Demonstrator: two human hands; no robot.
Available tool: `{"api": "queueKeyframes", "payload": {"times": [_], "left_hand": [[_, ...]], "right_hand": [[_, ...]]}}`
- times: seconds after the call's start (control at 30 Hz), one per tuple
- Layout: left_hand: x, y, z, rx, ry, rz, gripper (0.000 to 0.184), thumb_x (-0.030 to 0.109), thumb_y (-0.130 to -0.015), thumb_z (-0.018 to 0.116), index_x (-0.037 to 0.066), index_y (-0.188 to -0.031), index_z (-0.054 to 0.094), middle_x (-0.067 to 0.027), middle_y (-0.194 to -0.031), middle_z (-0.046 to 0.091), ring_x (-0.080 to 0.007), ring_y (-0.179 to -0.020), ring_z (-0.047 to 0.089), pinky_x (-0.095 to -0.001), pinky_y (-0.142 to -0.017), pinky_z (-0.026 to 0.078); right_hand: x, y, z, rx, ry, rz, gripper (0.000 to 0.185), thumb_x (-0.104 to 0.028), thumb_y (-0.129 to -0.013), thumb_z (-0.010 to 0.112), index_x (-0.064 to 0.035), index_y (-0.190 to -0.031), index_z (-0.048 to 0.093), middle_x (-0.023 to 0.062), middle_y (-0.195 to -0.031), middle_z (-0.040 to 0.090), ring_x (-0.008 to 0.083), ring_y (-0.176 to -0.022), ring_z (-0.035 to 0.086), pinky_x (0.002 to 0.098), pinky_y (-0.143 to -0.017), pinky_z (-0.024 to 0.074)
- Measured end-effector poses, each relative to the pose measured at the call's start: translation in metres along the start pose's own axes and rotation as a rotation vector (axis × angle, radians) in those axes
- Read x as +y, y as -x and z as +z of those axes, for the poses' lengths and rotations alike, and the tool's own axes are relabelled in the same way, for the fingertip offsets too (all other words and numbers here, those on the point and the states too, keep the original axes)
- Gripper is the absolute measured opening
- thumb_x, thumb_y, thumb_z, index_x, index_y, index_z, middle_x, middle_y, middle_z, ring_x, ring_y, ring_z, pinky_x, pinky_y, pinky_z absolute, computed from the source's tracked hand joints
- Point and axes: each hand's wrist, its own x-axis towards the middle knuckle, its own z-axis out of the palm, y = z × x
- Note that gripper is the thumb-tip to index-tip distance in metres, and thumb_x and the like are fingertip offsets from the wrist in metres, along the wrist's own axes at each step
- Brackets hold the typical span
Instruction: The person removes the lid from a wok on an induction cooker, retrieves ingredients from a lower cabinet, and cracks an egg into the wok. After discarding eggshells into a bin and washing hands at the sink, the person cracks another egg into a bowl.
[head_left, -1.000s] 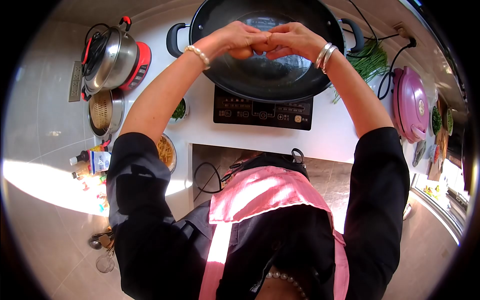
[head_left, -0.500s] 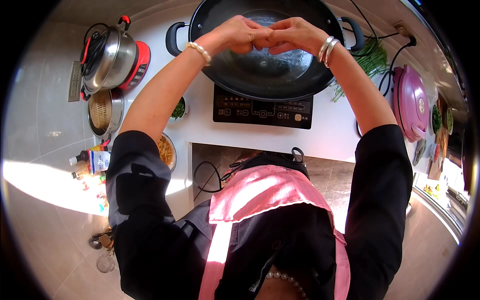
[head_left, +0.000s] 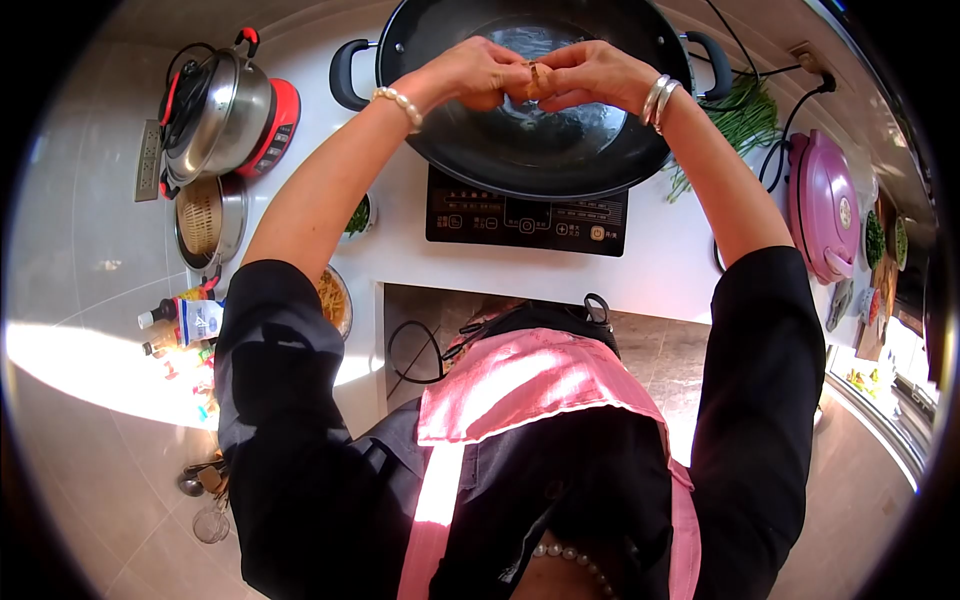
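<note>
My left hand [head_left: 487, 75] and right hand [head_left: 592, 75] meet high over the wide black wok [head_left: 480, 155], both pinched in on one brown egg [head_left: 540, 82], dark cracks running across its shell! I have it above the middle of the wok, well inside the rim. Underneath, the black induction cooker [head_left: 526, 218] sits on the white counter [head_left: 400, 248]. Green stalks [head_left: 735, 125] lie just to the right, the pink appliance [head_left: 825, 205] beyond them; over on the left, there's a steel pot [head_left: 232, 110].
</note>
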Motion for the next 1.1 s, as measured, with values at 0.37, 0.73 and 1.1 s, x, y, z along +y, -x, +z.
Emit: {"api": "queueKeyframes", "payload": {"times": [0.37,0.73,1.1], "left_hand": [[0.0,0.002,-0.003,-0.034,-0.026,-0.02,0.03,0.032,-0.071,0.062,0.011,-0.092,0.068,-0.0036,-0.073,0.066,-0.0108,-0.067,0.06,-0.025,-0.064,0.047],[0.003,0.005,0.008,0.135,-0.611,0.078,0.041,0.044,-0.061,0.063,0.021,-0.094,0.068,-0.0101,-0.081,0.065,-0.0262,-0.078,0.061,-0.0342,-0.072,0.048],[-0.001,0.007,0.009,0.276,-0.889,0.358,0.031,0.037,-0.062,0.062,0.02,-0.088,0.069,-0.01,-0.071,0.063,-0.0268,-0.07,0.061,-0.0341,-0.064,0.049]], "right_hand": [[0.008,-0.003,-0.003,-0.053,0.045,-0.022,0.042,-0.02,-0.076,0.067,0.0019,-0.111,0.057,0.0153,-0.098,0.062,0.0197,-0.086,0.064,0.0273,-0.083,0.0497],[0.014,-0.017,0.004,0.008,0.643,-0.102,0.036,-0.019,-0.072,0.067,-0.0036,-0.104,0.063,0.0105,-0.081,0.065,0.0152,-0.07,0.061,0.0262,-0.068,0.049],[0.0,-0.014,0.013,0.038,1.087,-0.24,0.019,-0.015,-0.071,0.057,-0.0063,-0.085,0.064,0.0181,-0.074,0.06,0.0332,-0.073,0.06,0.0383,-0.067,0.047]]}}
